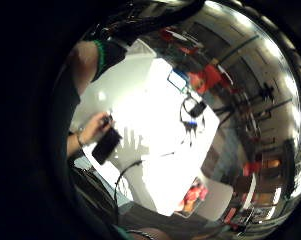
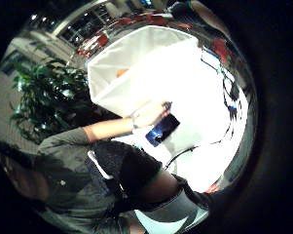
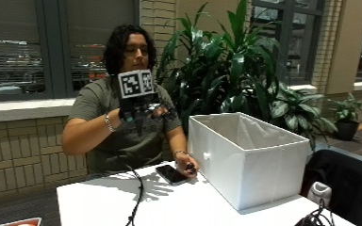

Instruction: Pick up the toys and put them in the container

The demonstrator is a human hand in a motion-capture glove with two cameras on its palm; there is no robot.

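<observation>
No toys show in any view; you can't yet judge their weight or where to grip. Your gloved hand (image 3: 141, 109), centre-left of the outside view, is raised with fingers loosely spread, holding nothing; the box (image 3: 250, 160) stands lower right.

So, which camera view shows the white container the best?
The outside view: the white container stands whole on the table, its open top and two walls plain to see. The thumb side palm view shows it from above, washed out by glare. In the little finger side palm view I cannot make it out.

White container (image 3: 247, 160) open on top; bare table (image 3: 168, 202) before it; phone (image 3: 170, 173) lies beside container wall.
</observation>
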